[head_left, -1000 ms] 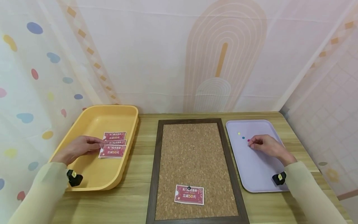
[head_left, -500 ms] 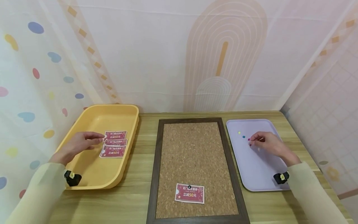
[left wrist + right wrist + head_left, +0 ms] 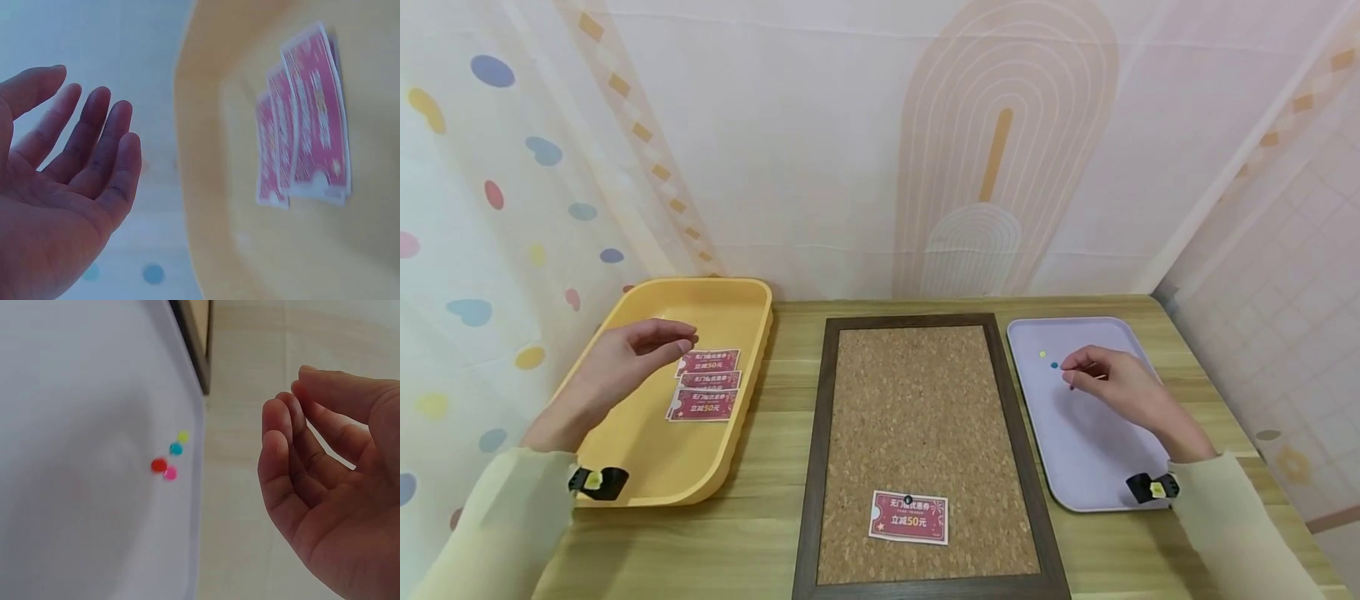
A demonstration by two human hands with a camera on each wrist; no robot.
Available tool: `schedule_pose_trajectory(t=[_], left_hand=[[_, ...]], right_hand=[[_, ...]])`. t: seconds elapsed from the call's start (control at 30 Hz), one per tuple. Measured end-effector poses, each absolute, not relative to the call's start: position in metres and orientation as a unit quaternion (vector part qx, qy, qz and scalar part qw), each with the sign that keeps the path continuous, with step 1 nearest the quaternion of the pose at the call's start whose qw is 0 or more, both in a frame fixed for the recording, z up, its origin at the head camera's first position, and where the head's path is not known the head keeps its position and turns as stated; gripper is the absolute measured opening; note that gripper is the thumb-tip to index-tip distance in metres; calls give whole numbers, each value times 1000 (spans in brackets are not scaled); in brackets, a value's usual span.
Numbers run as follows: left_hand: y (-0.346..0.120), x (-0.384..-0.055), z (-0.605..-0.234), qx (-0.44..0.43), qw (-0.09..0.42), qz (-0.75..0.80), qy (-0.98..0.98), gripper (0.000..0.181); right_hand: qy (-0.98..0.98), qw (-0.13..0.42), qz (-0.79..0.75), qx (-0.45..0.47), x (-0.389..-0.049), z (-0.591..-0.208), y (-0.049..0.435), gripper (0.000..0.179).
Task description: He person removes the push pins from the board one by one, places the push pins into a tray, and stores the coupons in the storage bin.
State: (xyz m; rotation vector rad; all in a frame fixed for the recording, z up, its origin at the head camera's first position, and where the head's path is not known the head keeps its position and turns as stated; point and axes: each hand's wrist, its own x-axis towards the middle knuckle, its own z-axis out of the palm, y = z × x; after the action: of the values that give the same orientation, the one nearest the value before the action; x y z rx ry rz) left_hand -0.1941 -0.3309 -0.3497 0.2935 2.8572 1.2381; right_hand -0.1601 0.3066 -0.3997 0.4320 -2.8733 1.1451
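My left hand [image 3: 621,367] hovers above the yellow tray [image 3: 655,492], with nothing in its loosely bent fingers. Beside it, overlapping red discount coupons [image 3: 706,405] lie along the tray's right side; the left wrist view shows those coupons [image 3: 315,112] apart from the hand. Over the lilac tray [image 3: 1097,475] is my right hand [image 3: 1112,387], fingers bent, thumb near the index finger, nothing visibly held. Below it are small pins: yellow [image 3: 182,436], teal [image 3: 176,449], red [image 3: 159,465] and pink [image 3: 170,473]. In the head view the fingers hide the pink one.
Between the trays a cork board [image 3: 925,417] in a dark frame lies on the wooden table [image 3: 775,467]. One coupon [image 3: 908,521] is fixed near its lower edge by a black pin [image 3: 907,500]. Patterned curtains [image 3: 820,150] stand behind and on both sides.
My left hand has lifted off the coupons and moved up and away from them. The right hand has shifted slightly over the pins. The coupons now lie a little more spread out.
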Motion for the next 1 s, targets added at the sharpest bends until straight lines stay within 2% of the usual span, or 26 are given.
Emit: schedule_pose_trajectory(t=[0.23,0.5,0.73,1.0], left_hand=[[-299,-173,-342,136,-31,424,895,29],[-268,-150,-344,139,-39,454,879,24],[-239,-133,-353,159,-15,456,875,21],[-209,-118,-372,183,19,451,873,19]], right_hand=[[-915,28,380,136,-151,-392,290,13],[-903,51,404,140,-140,-388,269,10],[-892,74,416,160,-133,-388,250,10],[-885,49,420,197,-126,-390,233,9]])
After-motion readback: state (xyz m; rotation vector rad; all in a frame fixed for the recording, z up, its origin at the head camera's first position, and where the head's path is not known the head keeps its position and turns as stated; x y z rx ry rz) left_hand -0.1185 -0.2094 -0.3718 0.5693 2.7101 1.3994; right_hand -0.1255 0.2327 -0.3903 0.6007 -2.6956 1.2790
